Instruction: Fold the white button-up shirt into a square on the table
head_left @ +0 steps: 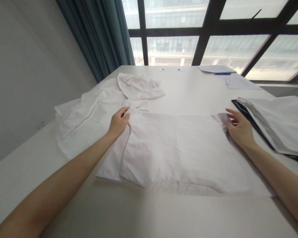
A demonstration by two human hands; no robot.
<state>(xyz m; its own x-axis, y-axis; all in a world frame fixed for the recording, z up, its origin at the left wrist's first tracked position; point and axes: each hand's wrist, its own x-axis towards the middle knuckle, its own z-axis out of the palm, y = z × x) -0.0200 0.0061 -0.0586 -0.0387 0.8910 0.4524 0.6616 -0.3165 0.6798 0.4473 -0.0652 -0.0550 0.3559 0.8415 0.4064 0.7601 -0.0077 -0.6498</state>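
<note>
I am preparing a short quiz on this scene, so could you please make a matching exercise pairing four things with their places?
Things:
1. left hand
2. right hand
3. blue pen
4. folded stack

Places:
A. far side of the table, on papers by the window
B. far left corner of the flat white cloth
C. right edge of the table
D. far right corner of the flat white cloth

Pairs: 1-B, 2-D, 3-A, 4-C

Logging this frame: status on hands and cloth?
Left hand pinching the cloth at its far left corner. Right hand pinching its far right corner. Cloth flat on table. Nothing in the way.
</note>
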